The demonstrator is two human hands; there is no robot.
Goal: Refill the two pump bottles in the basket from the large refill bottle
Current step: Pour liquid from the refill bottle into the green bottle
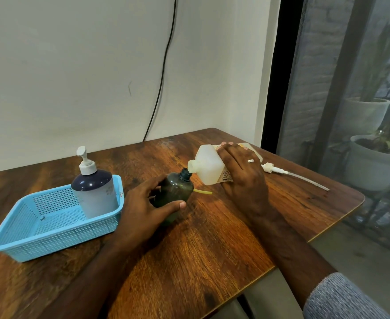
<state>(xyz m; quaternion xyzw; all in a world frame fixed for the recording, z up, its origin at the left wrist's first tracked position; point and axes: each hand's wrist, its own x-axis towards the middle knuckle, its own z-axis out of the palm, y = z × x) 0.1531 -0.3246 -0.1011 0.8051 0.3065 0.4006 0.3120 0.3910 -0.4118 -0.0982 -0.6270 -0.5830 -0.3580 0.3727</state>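
Count, present view. Bottles: three: one white-and-navy pump bottle (95,192) at centre left, one dark green bottle (174,192) at centre, one large white refill bottle (209,165) right of centre. Baskets: one, blue (28,238), lower left. Loose pump heads with tube: one (281,172), right. Hands: two. Desks: one (201,238).

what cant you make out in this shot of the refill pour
- Head view: liquid level in the dark green bottle: tinted plastic and the left hand hide it.
- Whether liquid is flowing from the refill bottle: its spout meets the neck, no stream visible.
- Refill bottle label: covered by the right hand, print too small.
- Fill of the pump bottle in the basket: opaque.
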